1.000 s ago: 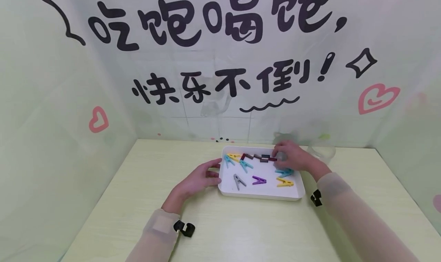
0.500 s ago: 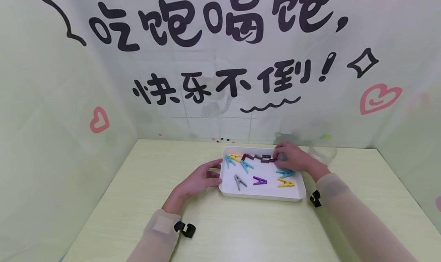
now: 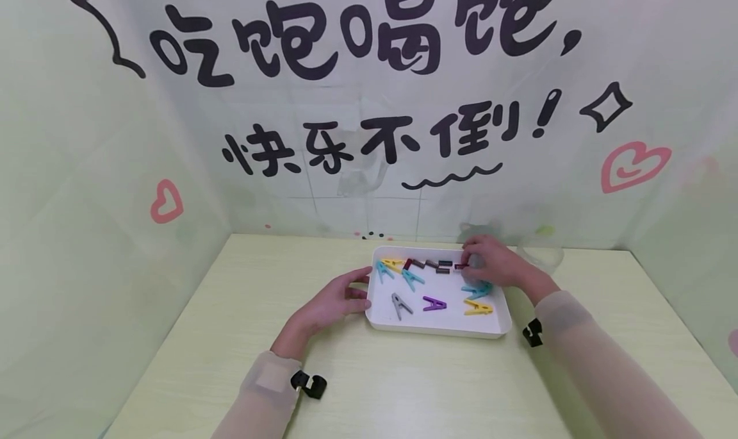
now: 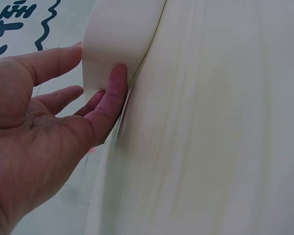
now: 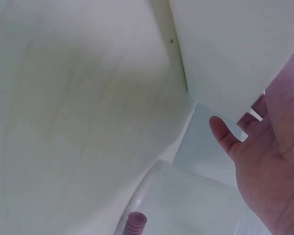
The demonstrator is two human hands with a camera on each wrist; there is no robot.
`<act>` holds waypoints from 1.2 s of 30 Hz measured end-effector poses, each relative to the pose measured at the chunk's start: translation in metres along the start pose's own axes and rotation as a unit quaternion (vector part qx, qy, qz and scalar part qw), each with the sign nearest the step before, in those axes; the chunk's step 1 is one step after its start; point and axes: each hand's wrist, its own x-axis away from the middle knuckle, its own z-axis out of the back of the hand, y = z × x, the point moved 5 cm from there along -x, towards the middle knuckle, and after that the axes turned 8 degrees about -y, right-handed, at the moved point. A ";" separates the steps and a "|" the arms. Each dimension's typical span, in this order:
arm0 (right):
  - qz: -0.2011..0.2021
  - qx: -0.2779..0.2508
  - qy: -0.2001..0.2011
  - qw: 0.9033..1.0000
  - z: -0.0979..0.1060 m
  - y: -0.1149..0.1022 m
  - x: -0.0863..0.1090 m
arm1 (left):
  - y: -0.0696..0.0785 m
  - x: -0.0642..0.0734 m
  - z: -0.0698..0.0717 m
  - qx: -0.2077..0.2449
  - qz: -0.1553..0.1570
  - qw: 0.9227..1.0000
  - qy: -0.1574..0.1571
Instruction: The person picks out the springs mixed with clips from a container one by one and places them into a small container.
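In the head view a white tray (image 3: 444,327) lies on the table, holding coloured clothespins and small ribbed, spring-like pieces. Against its left end rests my left hand (image 3: 337,297); the left wrist view has those loosely extended fingers (image 4: 118,78) touching the outer wall. My right hand (image 3: 492,263) reaches over the back right corner, pinching a dark red ribbed piece (image 3: 460,266), its far end hidden by the fingers. Left of that lie dark grey ribbed pieces (image 3: 442,271). Blue clothespins (image 3: 477,290) sit below the hand. From the right wrist, the tray wall hides several fingertips.
Behind my right hand a clear container (image 3: 544,254) stands at the table's back edge. In the right wrist view it lies close, with a dark red ribbed piece (image 5: 134,224) seen in it. Printed cloth walls (image 3: 369,208) enclose the table (image 3: 242,311).
My right hand has shifted slightly right, and the dark red piece has moved with it, away from the grey ones. The left hand and the tray have stayed put.
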 end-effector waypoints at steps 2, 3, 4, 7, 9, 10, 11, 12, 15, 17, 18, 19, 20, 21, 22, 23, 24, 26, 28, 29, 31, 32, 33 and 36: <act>-0.003 0.002 0.003 1.000 0.003 -0.001 0.002 | 0.000 0.000 0.000 -0.001 0.000 1.000 0.000; -0.004 0.003 0.004 1.000 0.005 -0.001 0.003 | 0.000 0.000 0.000 -0.001 0.001 1.000 0.000; -0.005 0.004 0.006 1.000 0.007 -0.001 0.004 | 0.000 0.000 0.000 -0.001 0.001 1.000 0.001; -0.003 0.003 0.011 1.000 0.013 -0.003 0.007 | 0.000 0.000 -0.001 -0.001 0.001 1.000 0.001; -0.002 0.000 0.015 1.000 0.016 -0.003 0.008 | 0.000 -0.001 -0.001 0.000 0.001 1.000 0.002; -0.002 -0.002 0.016 1.000 0.017 -0.003 0.009 | -0.001 -0.001 -0.001 0.000 0.001 1.000 0.002; 0.000 -0.005 0.017 1.000 0.019 -0.003 0.010 | -0.001 -0.001 0.000 0.000 0.001 1.000 0.002; 0.001 -0.007 0.020 1.000 0.021 -0.003 0.011 | -0.001 -0.002 0.000 -0.001 0.000 1.000 0.001; 0.002 -0.014 0.028 1.000 0.026 -0.001 0.014 | -0.001 -0.002 0.000 -0.001 0.001 1.000 -0.001; -0.003 -0.022 0.032 0.999 0.030 -0.001 0.017 | 0.000 -0.002 0.000 -0.001 -0.001 1.000 -0.002; -0.003 -0.022 0.035 0.999 0.032 -0.001 0.018 | 0.001 -0.001 0.000 -0.001 -0.001 1.000 -0.002; -0.005 -0.022 0.036 0.999 0.034 -0.001 0.019 | 0.001 -0.001 0.000 0.000 -0.001 1.000 -0.003; -0.008 -0.023 0.038 0.999 0.035 0.000 0.021 | 0.001 -0.001 0.000 0.000 -0.002 1.000 -0.003; -0.011 -0.025 0.039 0.999 0.037 0.000 0.023 | 0.001 -0.001 0.000 0.001 -0.002 1.000 -0.003; -0.010 -0.025 0.041 0.999 0.039 -0.001 0.024 | 0.001 -0.001 0.000 0.001 -0.002 1.000 -0.003; -0.009 -0.022 0.043 0.999 0.040 -0.001 0.026 | 0.001 -0.001 0.000 0.002 -0.002 1.000 -0.004; -0.006 -0.020 0.046 0.999 0.042 -0.001 0.027 | 0.000 -0.001 0.000 0.002 -0.002 1.000 -0.004; -0.007 -0.022 0.050 0.998 0.046 -0.001 0.031 | 0.000 -0.002 0.000 0.001 -0.002 1.000 -0.003; -0.006 -0.021 0.055 0.998 0.050 -0.001 0.034 | -0.001 -0.002 0.001 -0.001 -0.001 1.000 -0.002; -0.007 -0.020 0.058 0.998 0.052 0.000 0.035 | -0.001 -0.002 0.001 -0.001 -0.001 1.000 -0.001; -0.009 -0.020 0.062 0.998 0.055 0.002 0.038 | -0.001 -0.002 0.001 -0.002 -0.001 1.000 -0.001; -0.009 -0.019 0.065 0.998 0.056 0.003 0.039 | -0.001 -0.002 0.000 -0.001 -0.001 1.000 -0.001; -0.011 -0.018 0.067 0.998 0.058 0.005 0.041 | -0.001 -0.002 0.000 0.000 -0.001 1.000 -0.001; -0.016 -0.022 0.073 0.997 0.061 0.010 0.046 | 0.000 -0.002 0.000 0.003 -0.003 1.000 -0.003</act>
